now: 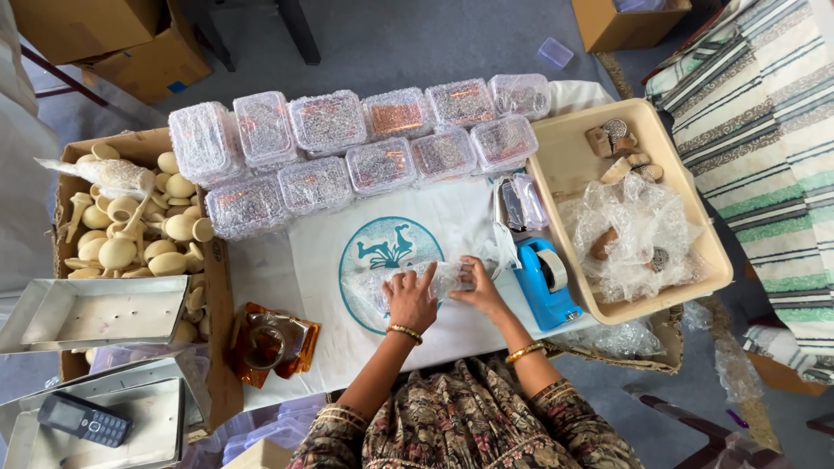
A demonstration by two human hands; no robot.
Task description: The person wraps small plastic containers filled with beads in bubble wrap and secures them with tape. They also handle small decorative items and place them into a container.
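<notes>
Both hands press on a small bubble-wrapped bundle lying on the white cloth with a teal round emblem. My left hand lies flat on the bundle's left part, fingers spread over the wrap. My right hand grips its right end, just left of the blue tape dispenser. Each wrist wears a gold bangle.
Two rows of bubble-wrapped clear boxes stand at the table's back. A beige tray with bubble wrap and small wooden items sits right. A cardboard box of pale wooden pieces is left, with metal trays, a mobile phone and an orange packet.
</notes>
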